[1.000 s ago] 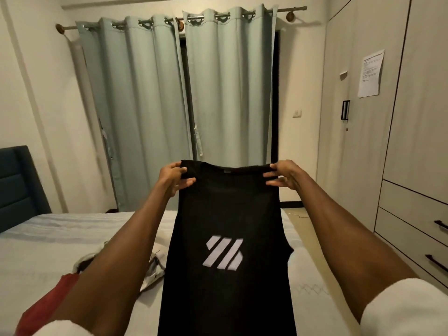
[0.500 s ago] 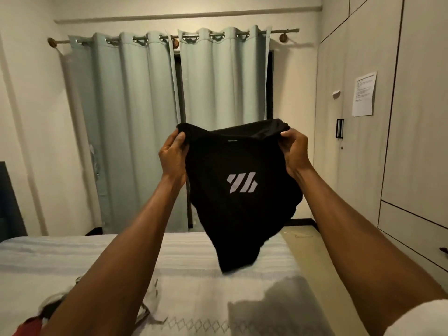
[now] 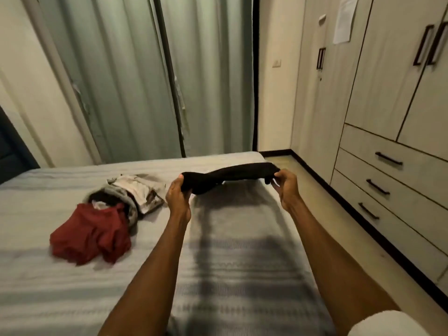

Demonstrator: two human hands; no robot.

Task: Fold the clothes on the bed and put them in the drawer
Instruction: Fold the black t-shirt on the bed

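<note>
A black shirt stretches nearly flat between my two hands, low over the far part of the bed. My left hand grips its left end and my right hand pinches its right end. A heap of other clothes lies on the bed to the left: a red garment in front, grey and white pieces behind it. The drawers in the wardrobe on the right are closed.
Pale green curtains hang behind the bed. A wardrobe with dark handles fills the right wall, with a strip of floor between it and the bed. A dark headboard shows at far left.
The black shirt was held up high, hanging from both hands; now it is swung down and out nearly flat just above the bed. My view has tilted down onto the bed.
</note>
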